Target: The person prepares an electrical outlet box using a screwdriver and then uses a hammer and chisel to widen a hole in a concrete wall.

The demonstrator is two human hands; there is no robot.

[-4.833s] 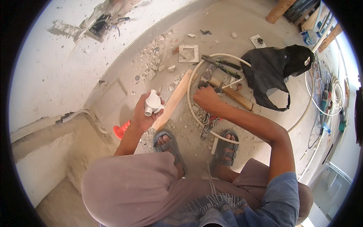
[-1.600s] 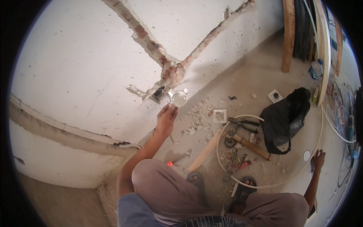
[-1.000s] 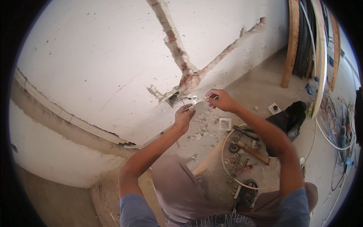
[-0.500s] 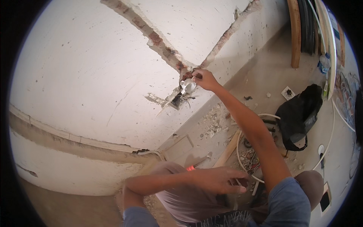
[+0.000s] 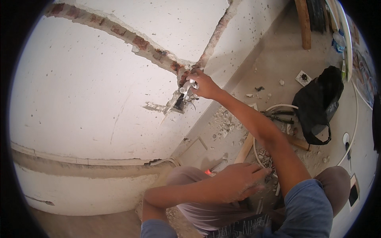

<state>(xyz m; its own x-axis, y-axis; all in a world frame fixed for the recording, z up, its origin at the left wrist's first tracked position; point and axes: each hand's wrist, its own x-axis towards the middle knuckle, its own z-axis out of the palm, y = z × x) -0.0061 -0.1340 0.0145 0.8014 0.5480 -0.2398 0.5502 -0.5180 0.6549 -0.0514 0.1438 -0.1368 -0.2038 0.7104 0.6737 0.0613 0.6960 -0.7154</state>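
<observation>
Both hands have parted since a second ago, when they met at the white fitting [image 5: 187, 89]: the left hand [image 5: 247, 180] has drawn back over the lap, while the right hand [image 5: 203, 85] has carried the piece up to the wall [image 5: 79, 95].

Reaching out from the blue right sleeve [image 5: 309, 202], the right forearm runs long and slanting, up and to the left, with the elbow only slightly bent. Its wrist is almost in line with the forearm, and the fingers curl over the far side of the fitting with the thumb beneath, closed on it in a fingertip hold. One round tube mouth of the fitting faces left. It sits where the two chased grooves [image 5: 139, 43] meet, just above the broken hole [image 5: 179, 105] with its loose wires [image 5: 193, 104]; whether it touches the masonry cannot be told.

Folded sharply at the elbow, the left arm lies across the body, forearm level above the thigh and pointing right. Its hand is blurred, back upward, fingers loosely bent and somewhat spread; whether anything is between them cannot be told. Beyond the right forearm, a black bag [image 5: 317, 105] lies on the dusty floor [image 5: 274, 59].
</observation>
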